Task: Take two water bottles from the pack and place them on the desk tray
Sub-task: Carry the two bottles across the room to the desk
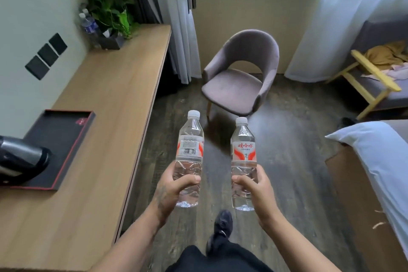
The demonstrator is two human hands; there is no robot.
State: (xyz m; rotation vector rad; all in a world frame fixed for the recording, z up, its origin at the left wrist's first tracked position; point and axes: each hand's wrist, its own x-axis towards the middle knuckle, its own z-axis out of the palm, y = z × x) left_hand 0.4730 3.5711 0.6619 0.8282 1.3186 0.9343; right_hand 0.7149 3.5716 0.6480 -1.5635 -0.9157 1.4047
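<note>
I hold two clear water bottles with white caps and red-and-white labels upright over the floor. My left hand (174, 185) grips the lower half of the left bottle (190, 148), whose barcode faces me. My right hand (254, 185) grips the lower half of the right bottle (243, 150), its red label toward me. The black desk tray (66, 130) with a red rim lies on the wooden desk (106, 99) to the left of both bottles. A steel kettle (19, 159) with a black handle stands on the tray's near left part. No pack is in view.
A grey armchair (238, 77) stands ahead on the dark floor. At the desk's far end are a potted plant (110, 11), two more bottles (88, 24) and a dark box. A bed corner (379, 157) and a yellow wooden rack (371, 75) are on the right.
</note>
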